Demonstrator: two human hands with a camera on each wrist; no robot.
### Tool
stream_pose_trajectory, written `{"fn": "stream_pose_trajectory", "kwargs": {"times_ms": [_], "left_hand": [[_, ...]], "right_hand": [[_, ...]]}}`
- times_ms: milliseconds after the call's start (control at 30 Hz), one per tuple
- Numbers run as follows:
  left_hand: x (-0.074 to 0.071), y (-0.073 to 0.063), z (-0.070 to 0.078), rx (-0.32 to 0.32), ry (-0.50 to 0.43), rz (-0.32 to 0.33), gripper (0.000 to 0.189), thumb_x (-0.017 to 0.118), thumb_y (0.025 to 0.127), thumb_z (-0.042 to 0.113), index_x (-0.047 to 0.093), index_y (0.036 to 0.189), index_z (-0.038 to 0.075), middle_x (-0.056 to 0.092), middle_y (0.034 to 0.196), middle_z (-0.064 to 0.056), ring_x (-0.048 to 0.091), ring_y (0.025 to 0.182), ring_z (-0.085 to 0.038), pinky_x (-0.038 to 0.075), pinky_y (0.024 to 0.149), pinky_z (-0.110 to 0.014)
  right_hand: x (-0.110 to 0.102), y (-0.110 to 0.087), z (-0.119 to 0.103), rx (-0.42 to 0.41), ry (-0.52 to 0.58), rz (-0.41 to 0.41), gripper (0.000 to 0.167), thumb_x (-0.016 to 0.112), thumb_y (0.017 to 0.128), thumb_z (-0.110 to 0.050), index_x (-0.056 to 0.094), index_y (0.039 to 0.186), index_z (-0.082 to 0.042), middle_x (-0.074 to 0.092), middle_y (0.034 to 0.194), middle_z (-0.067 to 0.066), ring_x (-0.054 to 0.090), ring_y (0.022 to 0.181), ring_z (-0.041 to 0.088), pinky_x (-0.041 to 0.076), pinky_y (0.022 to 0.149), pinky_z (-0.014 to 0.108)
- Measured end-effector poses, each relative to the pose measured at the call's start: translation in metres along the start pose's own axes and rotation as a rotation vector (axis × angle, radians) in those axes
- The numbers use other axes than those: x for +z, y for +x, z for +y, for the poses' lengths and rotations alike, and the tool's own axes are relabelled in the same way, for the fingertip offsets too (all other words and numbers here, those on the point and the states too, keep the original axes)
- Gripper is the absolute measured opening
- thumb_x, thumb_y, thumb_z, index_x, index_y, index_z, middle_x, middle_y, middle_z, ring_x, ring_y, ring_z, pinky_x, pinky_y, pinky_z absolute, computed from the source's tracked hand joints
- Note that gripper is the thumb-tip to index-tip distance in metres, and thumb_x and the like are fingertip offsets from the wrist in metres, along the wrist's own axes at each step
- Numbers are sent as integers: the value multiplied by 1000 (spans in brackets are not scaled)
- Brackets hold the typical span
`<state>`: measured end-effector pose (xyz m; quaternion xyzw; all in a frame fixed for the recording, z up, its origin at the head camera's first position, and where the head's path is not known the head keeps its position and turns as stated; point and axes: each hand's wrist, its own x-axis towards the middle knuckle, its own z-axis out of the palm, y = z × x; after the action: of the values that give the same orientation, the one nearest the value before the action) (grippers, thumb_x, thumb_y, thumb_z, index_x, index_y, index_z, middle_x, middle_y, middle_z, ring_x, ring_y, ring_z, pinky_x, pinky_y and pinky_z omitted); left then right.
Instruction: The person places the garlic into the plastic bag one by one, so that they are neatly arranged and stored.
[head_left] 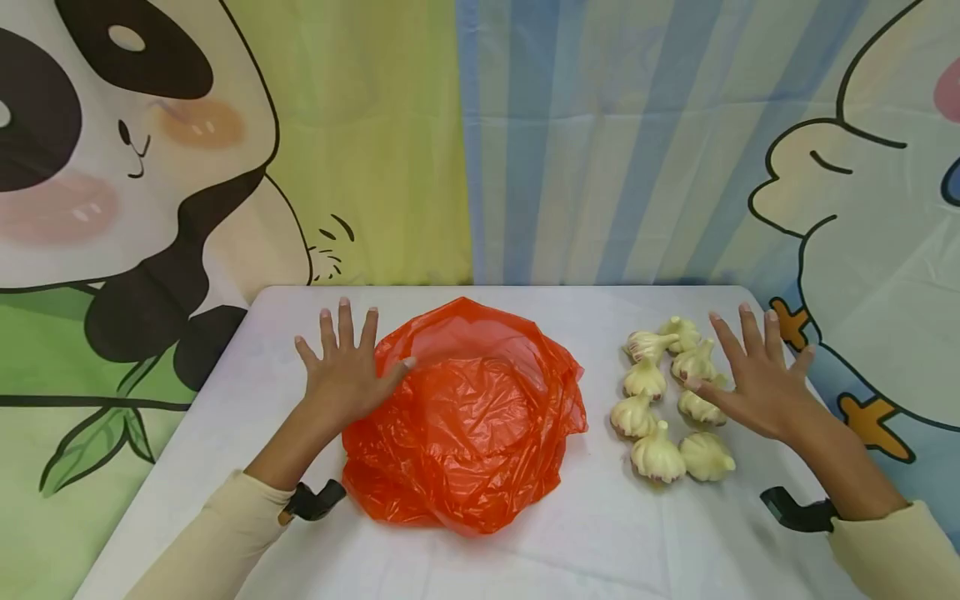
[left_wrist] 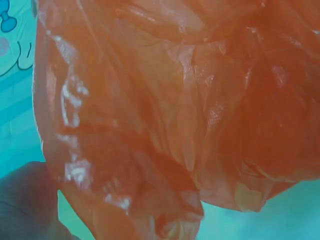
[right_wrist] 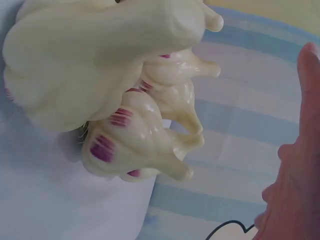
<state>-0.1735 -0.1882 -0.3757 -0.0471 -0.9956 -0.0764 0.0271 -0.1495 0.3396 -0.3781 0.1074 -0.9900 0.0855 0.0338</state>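
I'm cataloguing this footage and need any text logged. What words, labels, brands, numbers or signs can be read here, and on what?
None can be read in any view.
The red plastic bag shows only creases and shine.
The garlic bulbs carry purple streaks, not letters.
The backdrop shows cartoon drawings and stripes, no writing.

Red bag (head_left: 465, 417): blocks my left hand (head_left: 345, 379) inward
Garlic bulbs (head_left: 643, 379): block my right hand (head_left: 772, 396)
Tabletop (head_left: 606, 508) between — room: I fit
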Motion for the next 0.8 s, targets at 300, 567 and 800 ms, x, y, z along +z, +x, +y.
{"fn": "stream_pose_trajectory", "kwargs": {"times_ms": [300, 567, 800], "left_hand": [[-1, -3, -12, 5, -80, 15, 92, 60, 90, 47, 16, 152, -4, 7, 154, -34, 0, 140, -54, -2, 101, -76], [3, -5, -23, -28, -168, -10, 80, 61, 91, 40, 32, 142, -15, 34, 143, -35, 11, 138, -55, -17, 100, -71], [8, -5, -26, -57, -310, 4, 70, 61, 92, 34, 40, 139, -14, 40, 140, -34, 18, 137, -54, -14, 102, -71]], "right_hand": [[-1, -23, 8, -97, 139, 121, 98, 74, 82, -46, 20, 156, -13, 9, 158, 25, -1, 144, 45, 6, 101, 76], [16, -51, 6, -177, 542, 224, 62, 73, 83, 3, 52, 140, -7, 46, 144, 0, 36, 133, 1, 34, 101, 13], [23, -69, 10, -120, 686, 239, 51, 71, 81, 11, 58, 129, 0, 59, 124, -10, 50, 115, -5, 40, 89, 7]]}}
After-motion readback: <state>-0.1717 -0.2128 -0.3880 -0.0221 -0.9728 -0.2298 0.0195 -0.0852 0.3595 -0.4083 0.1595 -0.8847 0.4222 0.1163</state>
